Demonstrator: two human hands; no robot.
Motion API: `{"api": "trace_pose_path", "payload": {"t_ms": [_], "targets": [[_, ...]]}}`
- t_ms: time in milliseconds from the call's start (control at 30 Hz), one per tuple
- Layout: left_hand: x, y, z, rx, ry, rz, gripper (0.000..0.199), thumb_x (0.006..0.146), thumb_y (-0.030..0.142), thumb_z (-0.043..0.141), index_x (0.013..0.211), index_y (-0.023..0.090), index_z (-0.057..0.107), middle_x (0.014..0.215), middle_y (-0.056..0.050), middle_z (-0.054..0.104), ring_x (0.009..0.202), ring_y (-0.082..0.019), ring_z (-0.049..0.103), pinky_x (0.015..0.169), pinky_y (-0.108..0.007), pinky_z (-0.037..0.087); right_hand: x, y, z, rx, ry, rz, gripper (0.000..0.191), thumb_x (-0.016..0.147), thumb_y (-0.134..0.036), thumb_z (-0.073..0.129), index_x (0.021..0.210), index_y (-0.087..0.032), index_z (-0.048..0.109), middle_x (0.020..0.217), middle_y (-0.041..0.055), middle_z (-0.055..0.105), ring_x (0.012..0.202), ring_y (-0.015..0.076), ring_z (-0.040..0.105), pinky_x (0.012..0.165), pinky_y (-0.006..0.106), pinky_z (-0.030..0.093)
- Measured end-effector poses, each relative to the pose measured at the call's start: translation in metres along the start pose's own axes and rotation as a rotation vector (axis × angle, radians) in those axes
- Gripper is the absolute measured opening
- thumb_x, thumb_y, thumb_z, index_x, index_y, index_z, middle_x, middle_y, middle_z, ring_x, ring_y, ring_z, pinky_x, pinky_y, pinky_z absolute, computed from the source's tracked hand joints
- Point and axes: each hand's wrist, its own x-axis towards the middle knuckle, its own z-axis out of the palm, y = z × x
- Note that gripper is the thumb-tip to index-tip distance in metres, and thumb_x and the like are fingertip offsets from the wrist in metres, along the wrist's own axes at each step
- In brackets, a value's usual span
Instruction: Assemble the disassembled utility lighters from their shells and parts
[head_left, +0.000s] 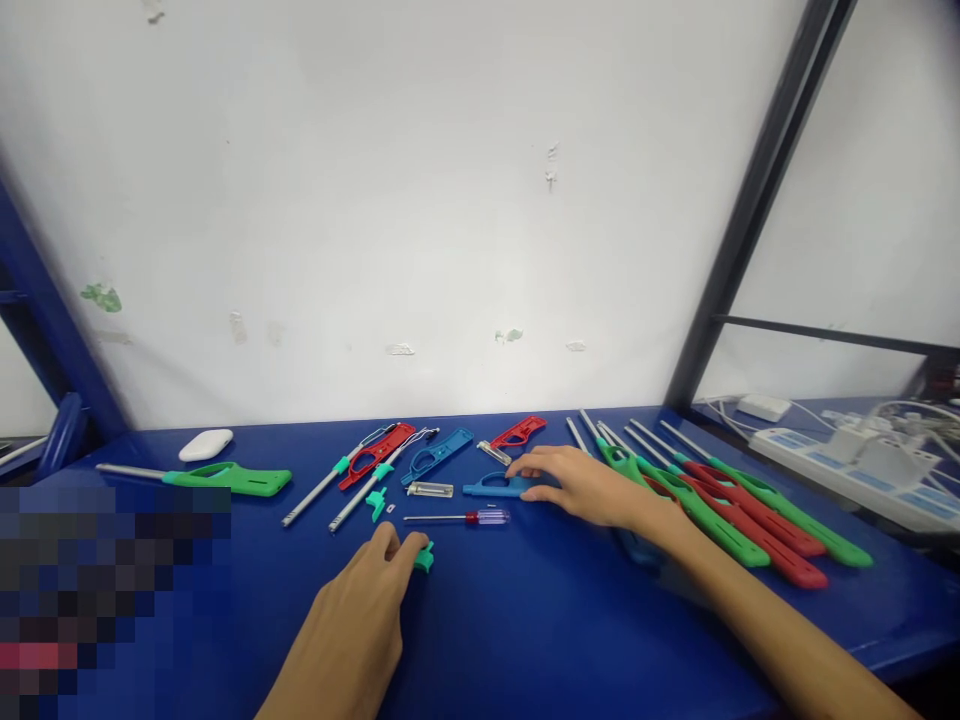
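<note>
My left hand [367, 590] is closed near the table's front, its thumb and fingers against a small green trigger [424, 557]. Farther right, my right hand [574, 485] has its thumb and fingers around the edges of a blue lighter casing half [495, 487], which lies on the table and is partly hidden under the hand. A screwdriver [465, 518] with a clear purple and red handle lies between the hands. Behind it rests a clear fuel tank [430, 490]. Another green trigger [377, 504] sits left of the screwdriver, beside a tiny pale part [391, 508].
Two metal lighter tubes [360, 500] with wires lie left of centre, near a red casing half [377, 455] and a blue one [439, 455]. Assembled lighters [750, 500] are grouped at right; a green lighter [232, 478] and white case [206, 445] lie left. A power strip [847, 480] stands far right.
</note>
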Motion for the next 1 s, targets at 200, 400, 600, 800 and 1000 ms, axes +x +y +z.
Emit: {"api": "trace_pose_path", "payload": {"t_ms": [200, 400, 600, 800, 1000], "targets": [[-0.001, -0.001, 0.005, -0.006, 0.015, -0.019, 0.069, 0.089, -0.009, 0.030, 0.137, 0.029, 0.061, 0.119, -0.009, 0.064, 0.092, -0.024, 0.074, 0.070, -0.031, 0.053, 0.000, 0.009, 0.005, -0.035, 0.078, -0.010, 0.037, 0.108, -0.036, 0.045, 0.139, -0.028, 0.064, 0.124, 0.0086, 0.074, 0.108, 0.0294, 0.068, 0.096, 0.044, 0.051], [0.001, -0.002, 0.006, -0.034, 0.041, -0.031, 0.059, 0.097, -0.003, 0.029, 0.136, 0.029, 0.062, 0.119, -0.008, 0.066, 0.088, -0.023, 0.074, 0.069, -0.030, 0.053, 0.002, 0.003, 0.005, 0.007, 0.193, 0.032, 0.040, 0.107, -0.031, 0.040, 0.138, -0.024, 0.064, 0.130, 0.0112, 0.072, 0.118, 0.0315, 0.067, 0.101, 0.048, 0.050], [-0.002, -0.002, -0.005, -0.090, 0.078, -0.076, 0.035, 0.108, 0.015, 0.036, 0.122, 0.026, 0.067, 0.112, -0.005, 0.069, 0.097, -0.022, 0.073, 0.081, -0.030, 0.053, 0.001, -0.022, -0.007, 0.178, 0.209, 0.037, 0.035, 0.108, -0.034, 0.044, 0.132, -0.025, 0.067, 0.119, 0.0067, 0.076, 0.101, 0.0239, 0.071, 0.088, 0.038, 0.054], [-0.006, -0.004, -0.005, -0.049, 0.123, -0.122, 0.042, 0.107, 0.012, 0.032, 0.123, 0.028, 0.067, 0.113, -0.006, 0.068, 0.103, -0.025, 0.072, 0.073, -0.033, 0.052, -0.002, -0.043, -0.004, 0.322, 0.045, -0.069, 0.021, 0.101, -0.034, 0.060, 0.102, -0.022, 0.078, 0.093, 0.0014, 0.078, 0.082, 0.0164, 0.070, 0.075, 0.027, 0.055], [-0.009, -0.003, -0.006, -0.007, 0.151, -0.182, 0.040, 0.107, 0.013, 0.033, 0.122, 0.026, 0.068, 0.109, -0.007, 0.068, 0.098, -0.027, 0.072, 0.067, -0.033, 0.051, -0.003, -0.049, 0.007, 0.228, 0.029, -0.164, 0.015, 0.095, -0.036, 0.071, 0.094, -0.023, 0.079, 0.092, 0.0018, 0.075, 0.084, 0.0172, 0.066, 0.080, 0.030, 0.052]]}}
